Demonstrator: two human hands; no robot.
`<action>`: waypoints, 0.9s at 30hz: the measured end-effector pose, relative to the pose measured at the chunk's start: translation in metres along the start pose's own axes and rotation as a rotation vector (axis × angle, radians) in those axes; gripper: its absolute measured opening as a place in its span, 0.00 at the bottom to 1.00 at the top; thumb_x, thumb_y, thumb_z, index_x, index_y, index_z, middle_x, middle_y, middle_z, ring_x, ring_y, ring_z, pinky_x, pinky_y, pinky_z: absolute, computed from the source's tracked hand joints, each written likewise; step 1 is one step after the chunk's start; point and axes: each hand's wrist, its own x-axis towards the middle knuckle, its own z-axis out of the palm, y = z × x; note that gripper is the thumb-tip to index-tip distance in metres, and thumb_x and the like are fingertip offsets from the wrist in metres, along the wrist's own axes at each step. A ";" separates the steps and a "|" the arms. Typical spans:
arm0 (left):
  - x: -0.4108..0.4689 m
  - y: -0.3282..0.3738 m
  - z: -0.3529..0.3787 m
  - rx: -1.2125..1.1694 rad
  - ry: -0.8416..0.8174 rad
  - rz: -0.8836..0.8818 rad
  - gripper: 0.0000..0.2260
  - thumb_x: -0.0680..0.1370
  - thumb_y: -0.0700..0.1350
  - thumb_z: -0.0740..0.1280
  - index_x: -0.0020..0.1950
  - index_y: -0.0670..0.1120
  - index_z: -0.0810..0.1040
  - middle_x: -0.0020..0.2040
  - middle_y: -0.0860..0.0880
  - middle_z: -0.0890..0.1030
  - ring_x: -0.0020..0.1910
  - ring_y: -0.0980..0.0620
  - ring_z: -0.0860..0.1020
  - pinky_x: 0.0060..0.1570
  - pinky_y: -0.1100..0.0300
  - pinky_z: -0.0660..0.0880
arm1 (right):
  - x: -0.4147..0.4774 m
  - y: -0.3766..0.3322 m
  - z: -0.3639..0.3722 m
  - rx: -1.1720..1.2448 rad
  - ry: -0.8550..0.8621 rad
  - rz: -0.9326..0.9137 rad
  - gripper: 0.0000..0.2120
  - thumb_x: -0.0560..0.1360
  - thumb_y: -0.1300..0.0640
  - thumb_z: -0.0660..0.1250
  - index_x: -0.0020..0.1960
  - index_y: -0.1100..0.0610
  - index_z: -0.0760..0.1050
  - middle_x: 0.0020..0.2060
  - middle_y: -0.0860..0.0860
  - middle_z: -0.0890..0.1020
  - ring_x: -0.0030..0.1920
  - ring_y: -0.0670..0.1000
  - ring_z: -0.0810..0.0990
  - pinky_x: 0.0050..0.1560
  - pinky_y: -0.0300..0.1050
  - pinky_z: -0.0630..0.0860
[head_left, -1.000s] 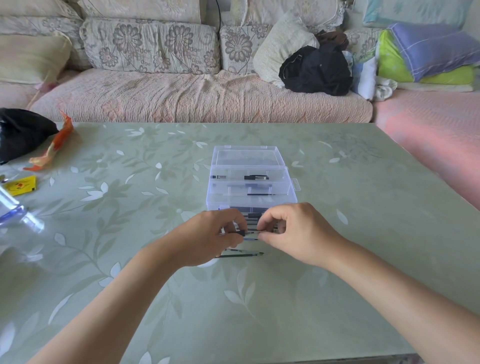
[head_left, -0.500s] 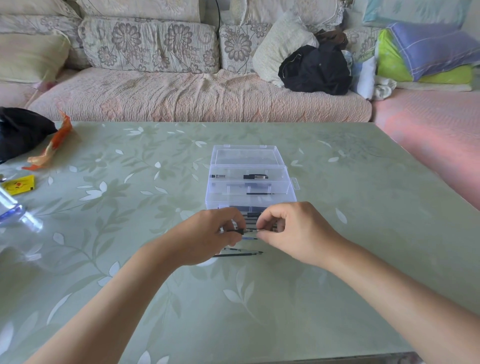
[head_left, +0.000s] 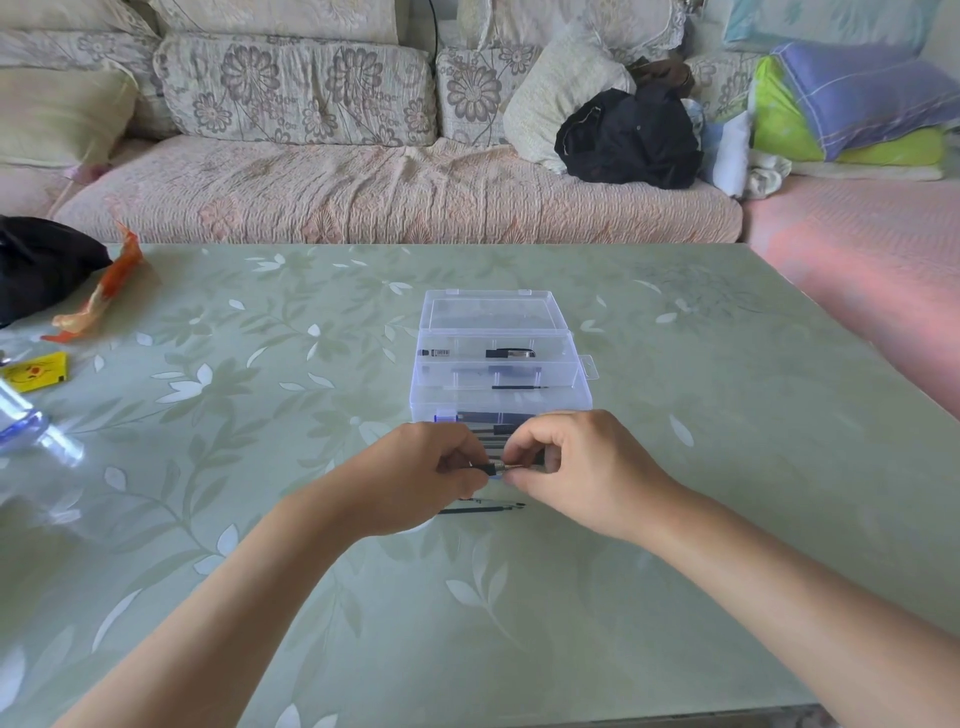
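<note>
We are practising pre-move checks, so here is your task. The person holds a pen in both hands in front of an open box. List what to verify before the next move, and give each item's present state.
1. Left hand grips the pen: ok.
2. Right hand pinches the pen's other end: ok.
3. The pen's parts meet straight: cannot tell, as the fingers hide the joint.
4. Box has its lid open: ok.
5. Refill lies on the table just below the hands, probably within easy reach: ok.
6. Room left in the box's nearest compartment: cannot tell, as the hands cover it.
</note>
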 end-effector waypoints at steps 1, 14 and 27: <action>0.000 0.001 0.000 0.000 0.003 -0.002 0.02 0.77 0.48 0.67 0.46 0.55 0.79 0.38 0.56 0.82 0.30 0.60 0.74 0.36 0.65 0.74 | 0.000 0.001 0.000 -0.001 -0.001 -0.004 0.03 0.70 0.52 0.75 0.42 0.47 0.81 0.31 0.34 0.78 0.35 0.36 0.75 0.34 0.30 0.65; -0.001 0.002 0.001 0.153 0.076 0.056 0.02 0.78 0.53 0.65 0.47 0.60 0.78 0.39 0.61 0.80 0.34 0.60 0.76 0.33 0.67 0.68 | 0.002 0.010 -0.001 -0.120 -0.028 -0.028 0.08 0.70 0.41 0.70 0.45 0.44 0.77 0.41 0.39 0.77 0.37 0.37 0.74 0.39 0.36 0.68; 0.001 0.005 0.004 0.196 0.075 0.098 0.02 0.78 0.54 0.65 0.47 0.60 0.78 0.38 0.65 0.78 0.37 0.58 0.77 0.39 0.61 0.74 | -0.003 0.012 -0.004 -0.193 -0.037 -0.069 0.06 0.73 0.44 0.68 0.44 0.46 0.77 0.38 0.39 0.74 0.35 0.36 0.71 0.37 0.36 0.65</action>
